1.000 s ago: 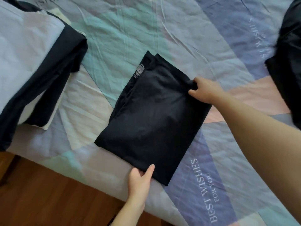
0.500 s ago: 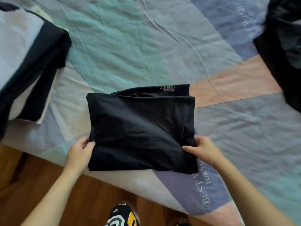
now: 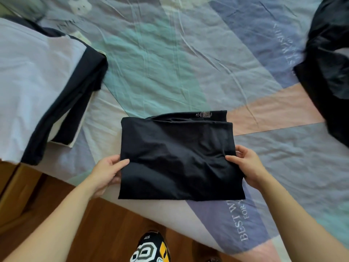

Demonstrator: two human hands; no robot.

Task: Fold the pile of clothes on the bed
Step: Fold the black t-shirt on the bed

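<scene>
A folded black garment (image 3: 175, 156) lies near the bed's front edge, its label showing at the far side. My left hand (image 3: 107, 171) grips its left edge, thumb on top and fingers underneath. My right hand (image 3: 247, 165) grips the right edge the same way. The cloth bulges a little between the two hands. A stack of folded clothes (image 3: 37, 87), pale on top with black beneath, sits at the left. A crumpled pile of black clothes (image 3: 328, 69) lies at the right edge.
The bed (image 3: 170, 63) wears a pastel patchwork sheet with printed words. Wooden floor (image 3: 94, 224) runs along the front, and a patterned slipper (image 3: 151, 248) shows at the bottom.
The garment was turned from a diagonal to square with the bed's edge. Both hands moved to its left and right sides and now grip them more fully.
</scene>
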